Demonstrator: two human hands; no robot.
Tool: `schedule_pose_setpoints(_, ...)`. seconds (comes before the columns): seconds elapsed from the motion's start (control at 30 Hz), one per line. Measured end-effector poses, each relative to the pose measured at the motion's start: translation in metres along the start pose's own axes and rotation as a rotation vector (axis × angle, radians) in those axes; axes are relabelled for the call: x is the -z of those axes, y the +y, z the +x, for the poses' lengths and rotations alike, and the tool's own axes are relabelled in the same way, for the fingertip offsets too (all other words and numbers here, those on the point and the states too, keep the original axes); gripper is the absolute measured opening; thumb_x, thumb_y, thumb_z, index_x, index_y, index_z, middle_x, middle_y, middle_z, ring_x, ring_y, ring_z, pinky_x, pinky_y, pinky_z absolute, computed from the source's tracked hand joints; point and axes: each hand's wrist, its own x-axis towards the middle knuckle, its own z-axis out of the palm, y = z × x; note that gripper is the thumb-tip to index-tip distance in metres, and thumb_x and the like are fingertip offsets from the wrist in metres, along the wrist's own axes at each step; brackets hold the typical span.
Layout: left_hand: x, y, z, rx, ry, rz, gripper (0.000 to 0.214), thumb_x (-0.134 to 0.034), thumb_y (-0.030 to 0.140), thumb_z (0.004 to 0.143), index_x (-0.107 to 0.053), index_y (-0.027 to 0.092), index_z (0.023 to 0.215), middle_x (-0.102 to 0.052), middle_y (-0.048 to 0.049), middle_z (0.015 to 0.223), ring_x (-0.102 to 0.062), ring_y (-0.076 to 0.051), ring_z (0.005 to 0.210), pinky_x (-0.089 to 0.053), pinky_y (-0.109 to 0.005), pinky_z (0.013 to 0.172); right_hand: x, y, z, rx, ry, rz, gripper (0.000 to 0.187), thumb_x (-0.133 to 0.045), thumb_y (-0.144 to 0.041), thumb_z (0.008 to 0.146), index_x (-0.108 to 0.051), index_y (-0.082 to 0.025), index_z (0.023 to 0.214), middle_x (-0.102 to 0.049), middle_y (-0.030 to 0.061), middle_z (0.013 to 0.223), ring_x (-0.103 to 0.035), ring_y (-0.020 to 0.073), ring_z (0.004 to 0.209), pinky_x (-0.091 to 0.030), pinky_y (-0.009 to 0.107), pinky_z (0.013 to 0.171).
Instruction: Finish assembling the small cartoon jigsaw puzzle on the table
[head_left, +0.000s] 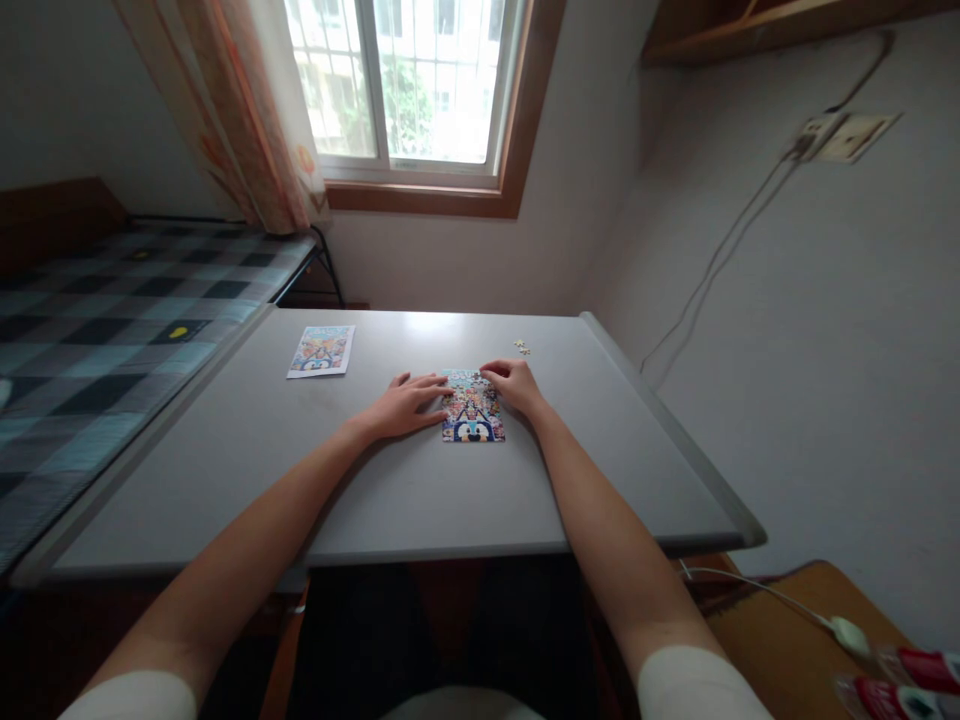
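Note:
A small colourful jigsaw puzzle point(473, 412) lies flat on the grey table point(375, 480). My left hand point(405, 404) rests on the table at the puzzle's left edge, fingers stretched flat and touching it. My right hand point(514, 384) sits at the puzzle's upper right corner, fingers curled down and pressing on the top edge. A few loose puzzle pieces point(522, 347) lie farther back, to the right of my right hand.
A printed reference picture point(322, 350) lies at the table's back left. A bed with a checked cover point(112, 320) adjoins the table's left side. A window and curtain are behind. A white cable point(780, 600) runs over a wooden surface at lower right.

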Motion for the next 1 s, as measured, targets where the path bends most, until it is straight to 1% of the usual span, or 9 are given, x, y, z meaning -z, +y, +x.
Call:
schedule_pose_setpoints(0.13,0.0009,0.0012,0.0001,0.004,-0.009,0.001,0.051,-0.04,0.06,0.089,-0.049,0.035,0.132,-0.041,-0.0022,0.146,-0.035,-0.024,0.135,-0.013,-0.048,0.112,-0.0001,-0.0016,-0.0021,-0.013,-0.019,-0.037,0.018,-0.062,-0.025,0.071,-0.073,-0.014,0.078,-0.069,0.0043,0.069,-0.059,0.0137,0.063,-0.045,0.024,0.061)
schedule_pose_setpoints(0.23,0.001,0.0013,0.0001,0.003,-0.009,0.001,0.051,-0.04,0.06,0.089,-0.049,0.036,0.133,-0.04,-0.0019,0.146,-0.036,-0.025,0.135,-0.013,-0.048,0.112,0.0002,-0.002,-0.0021,-0.015,-0.034,-0.025,0.019,-0.061,-0.025,0.071,-0.073,-0.013,0.08,-0.067,0.0037,0.068,-0.056,0.0131,0.062,-0.044,0.024,0.06)
schedule_pose_setpoints(0.37,0.0014,0.0015,0.0,0.001,-0.007,-0.004,0.051,-0.04,0.06,0.089,-0.049,0.036,0.133,-0.04,-0.0021,0.146,-0.035,-0.025,0.135,-0.013,-0.048,0.113,0.0008,0.0,0.0002,0.039,-0.026,-0.031,0.026,-0.053,-0.024,0.075,-0.073,-0.015,0.09,-0.066,0.0035,0.074,-0.053,0.0127,0.064,-0.044,0.025,0.064)
schedule_pose_setpoints(0.47,0.0017,0.0017,0.0,0.004,-0.01,-0.003,0.051,-0.04,0.06,0.089,-0.049,0.035,0.133,-0.041,-0.0021,0.146,-0.035,-0.025,0.135,-0.013,-0.048,0.113,0.0016,0.002,0.0013,0.082,0.009,-0.049,0.028,-0.047,-0.022,0.077,-0.072,-0.016,0.089,-0.064,0.0034,0.079,-0.052,0.0128,0.067,-0.044,0.026,0.069)
schedule_pose_setpoints(0.57,0.0014,0.0014,0.0001,0.005,-0.012,0.001,0.05,-0.04,0.059,0.089,-0.049,0.035,0.132,-0.041,-0.0021,0.146,-0.036,-0.024,0.134,-0.013,-0.048,0.113,0.0022,0.0032,0.0012,0.047,0.006,-0.023,0.027,-0.046,-0.025,0.077,-0.069,-0.015,0.09,-0.059,0.0011,0.069,-0.048,0.0115,0.059,-0.042,0.024,0.061)
schedule_pose_setpoints(0.63,0.0011,0.0009,0.0002,0.004,-0.009,0.002,0.05,-0.04,0.059,0.089,-0.049,0.035,0.132,-0.041,-0.002,0.146,-0.035,-0.024,0.135,-0.012,-0.048,0.113,0.0024,0.0035,0.001,0.01,0.012,0.026,0.026,-0.049,-0.027,0.077,-0.066,-0.015,0.092,-0.055,-0.0007,0.064,-0.046,0.0109,0.055,-0.04,0.024,0.056)
schedule_pose_setpoints(0.77,0.0012,0.0008,0.0001,-0.002,-0.009,0.002,0.049,-0.04,0.059,0.09,-0.049,0.036,0.132,-0.041,-0.0019,0.146,-0.035,-0.024,0.135,-0.013,-0.048,0.112,0.0024,0.0028,0.0011,-0.019,0.038,0.13,0.028,-0.058,-0.031,0.071,-0.062,-0.015,0.094,-0.058,-0.0005,0.067,-0.051,0.0115,0.059,-0.043,0.024,0.059)
schedule_pose_setpoints(0.87,0.0012,0.0009,0.0,0.0,-0.007,0.002,0.05,-0.04,0.059,0.09,-0.049,0.035,0.132,-0.041,-0.0022,0.146,-0.035,-0.024,0.135,-0.013,-0.048,0.112,0.0026,0.0021,0.0007,-0.009,0.031,0.157,0.033,-0.059,-0.031,0.071,-0.064,-0.015,0.099,-0.062,0.0013,0.07,-0.054,0.0126,0.063,-0.045,0.025,0.06)
schedule_pose_setpoints(1.0,0.0008,0.0008,0.0,0.005,-0.009,0.002,0.05,-0.04,0.06,0.089,-0.049,0.035,0.132,-0.041,-0.002,0.146,-0.035,-0.025,0.134,-0.012,-0.048,0.113,0.0021,0.0031,0.0004,-0.029,0.024,0.158,0.024,-0.06,-0.032,0.07,-0.066,-0.016,0.087,-0.065,0.0029,0.071,-0.058,0.0137,0.065,-0.047,0.026,0.061)
